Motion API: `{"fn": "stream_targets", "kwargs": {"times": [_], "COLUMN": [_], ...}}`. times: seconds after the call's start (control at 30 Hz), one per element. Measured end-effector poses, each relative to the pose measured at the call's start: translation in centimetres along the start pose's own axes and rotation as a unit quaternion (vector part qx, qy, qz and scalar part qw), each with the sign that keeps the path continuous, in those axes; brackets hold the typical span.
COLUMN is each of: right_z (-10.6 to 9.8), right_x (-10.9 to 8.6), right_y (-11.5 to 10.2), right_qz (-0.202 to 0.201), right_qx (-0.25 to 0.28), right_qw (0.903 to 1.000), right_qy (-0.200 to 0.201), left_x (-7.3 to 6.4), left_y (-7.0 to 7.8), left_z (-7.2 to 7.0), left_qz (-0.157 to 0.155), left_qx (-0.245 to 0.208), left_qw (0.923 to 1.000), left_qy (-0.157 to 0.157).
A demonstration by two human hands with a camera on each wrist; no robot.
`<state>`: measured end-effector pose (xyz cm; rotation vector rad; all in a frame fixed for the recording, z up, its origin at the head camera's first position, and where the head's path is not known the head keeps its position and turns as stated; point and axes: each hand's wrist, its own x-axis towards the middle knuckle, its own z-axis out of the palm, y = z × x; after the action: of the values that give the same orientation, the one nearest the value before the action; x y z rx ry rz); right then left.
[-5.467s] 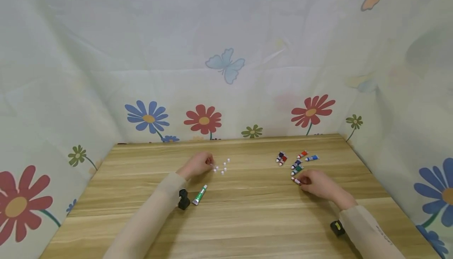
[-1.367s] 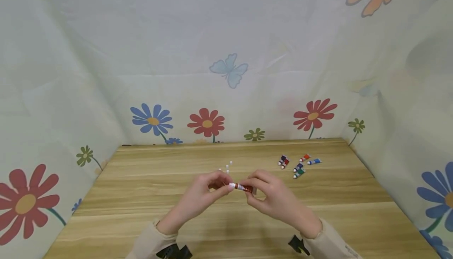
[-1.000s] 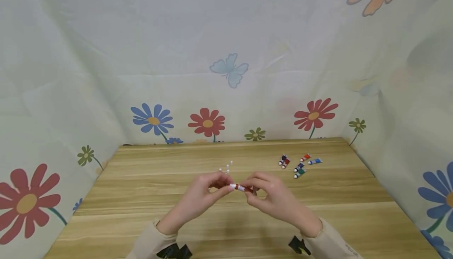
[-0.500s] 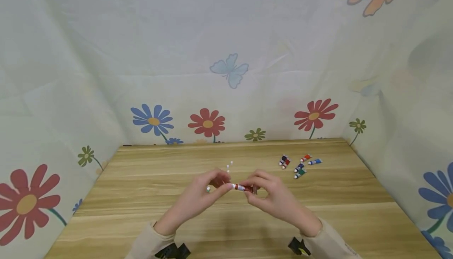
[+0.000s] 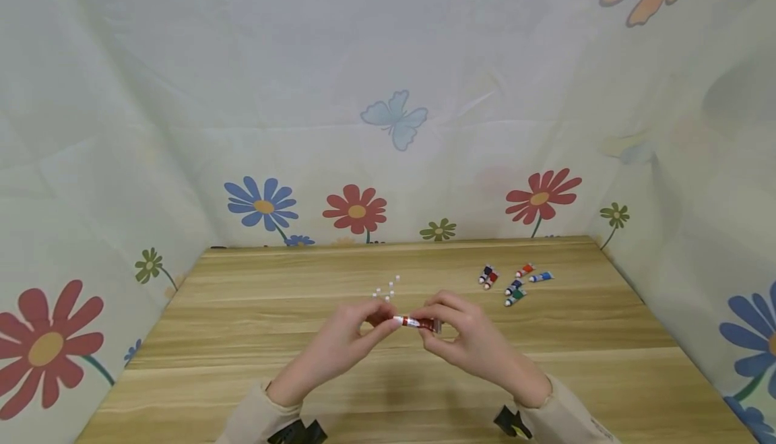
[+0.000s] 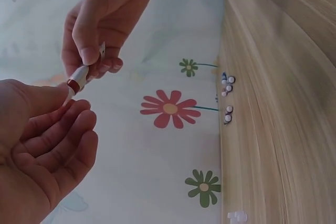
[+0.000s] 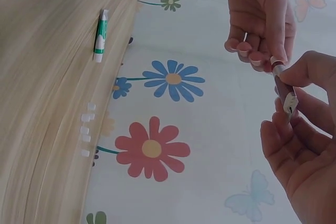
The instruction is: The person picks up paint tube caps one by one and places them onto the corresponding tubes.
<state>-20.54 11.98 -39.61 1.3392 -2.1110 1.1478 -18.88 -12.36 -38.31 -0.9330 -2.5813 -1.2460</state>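
Above the middle of the table, both hands meet at a small brown-red paint tube [image 5: 412, 322] with a white cap end. My left hand [image 5: 339, 339] pinches the cap end between thumb and forefinger, its other fingers loosely bent. My right hand [image 5: 475, 343] pinches the body near the flat crimped end, which the right wrist view shows beside the thumb. Fingertips cover most of the cap. Several small white caps [image 5: 391, 284] lie on the table just beyond the left hand.
Several paint tubes [image 5: 514, 287], blue, red, orange and green, lie in a loose group at the back right. A green tube [image 7: 101, 36] lies apart on the table, hidden behind the left hand in the head view. A flowered cloth [image 5: 291, 127] hangs behind the wooden table [image 5: 273, 282].
Earlier the hands were apart, the left at the white caps and the right at the tube on the table. Both came together with the tube; lately the left fingers shifted slightly at its cap end.
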Motion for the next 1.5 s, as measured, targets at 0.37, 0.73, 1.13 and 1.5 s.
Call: {"fn": "stream_targets", "kwargs": {"times": [0.37, 0.73, 1.13, 1.5], "right_z": [-0.09, -0.09, -0.21, -0.15], "right_x": [-0.2, -0.2, -0.11, -0.2], "right_y": [0.15, 0.06, 0.03, 0.09], "right_qz": [-0.004, -0.017, -0.021, -0.018], "right_qx": [-0.007, -0.024, -0.025, -0.018], "right_qw": [1.0, 0.9995, 0.9995, 0.9997], "right_qy": [0.002, -0.007, 0.001, -0.005], "left_x": [-0.05, -0.3, -0.3, -0.21], "left_y": [-0.02, -0.13, -0.01, -0.05], "left_z": [-0.01, -0.08, 0.05, 0.17], "left_qz": [0.012, 0.012, -0.016, 0.007], "left_qx": [-0.022, -0.016, -0.02, -0.012], "left_qw": [0.9996, 0.9998, 0.9995, 0.9999], "left_qy": [0.01, 0.003, 0.015, 0.004]}}
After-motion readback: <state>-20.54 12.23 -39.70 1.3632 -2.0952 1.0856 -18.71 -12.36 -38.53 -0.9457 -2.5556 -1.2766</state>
